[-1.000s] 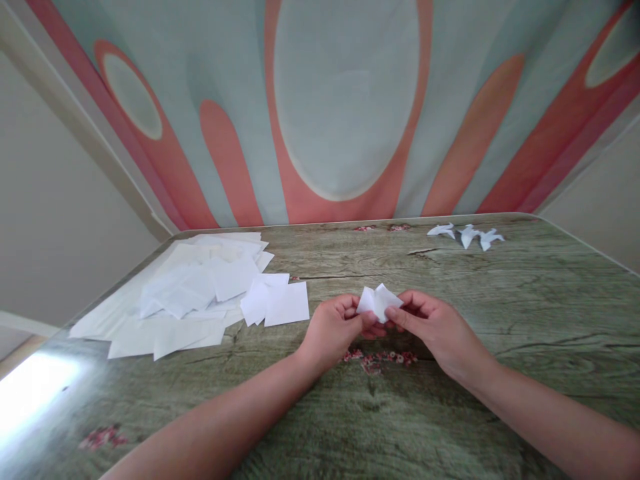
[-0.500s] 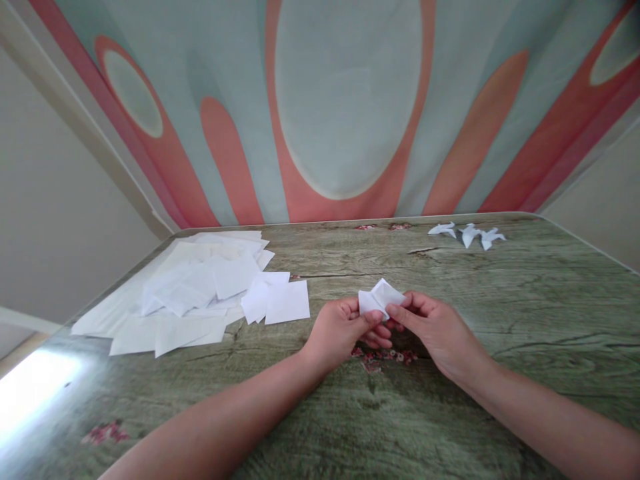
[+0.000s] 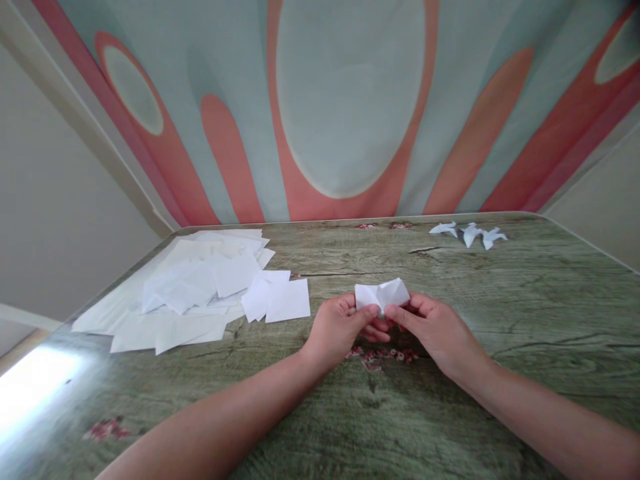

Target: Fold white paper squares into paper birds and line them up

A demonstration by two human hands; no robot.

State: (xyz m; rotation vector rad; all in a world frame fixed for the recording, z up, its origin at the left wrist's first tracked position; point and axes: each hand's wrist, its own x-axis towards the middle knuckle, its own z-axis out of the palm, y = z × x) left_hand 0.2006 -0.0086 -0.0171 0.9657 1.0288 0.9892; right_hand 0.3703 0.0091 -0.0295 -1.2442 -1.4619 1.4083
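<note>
A small piece of folded white paper (image 3: 383, 293) is held just above the table between both my hands, its two halves spread in a shallow V. My left hand (image 3: 345, 323) is closed on its left half, thumb in front and fingers behind and below. The right half is pinched by my right hand (image 3: 433, 327), with the thumb pressing near the centre crease. Both thumb tips almost meet at the lower middle of the paper. The fingertips behind it are partly hidden.
Loose white sheets (image 3: 200, 267) lie in a spread pile at the left, with several small paper squares (image 3: 289, 301) at its right edge. Three folded paper birds (image 3: 470, 235) rest at the back right of the wood-patterned table (image 3: 540, 360). A patterned cloth (image 3: 350, 133) hangs behind.
The folded paper has been spread wider: its raised right half has swung outward to the right, and the upper edges now lie more level. Both hands keep their grip.
</note>
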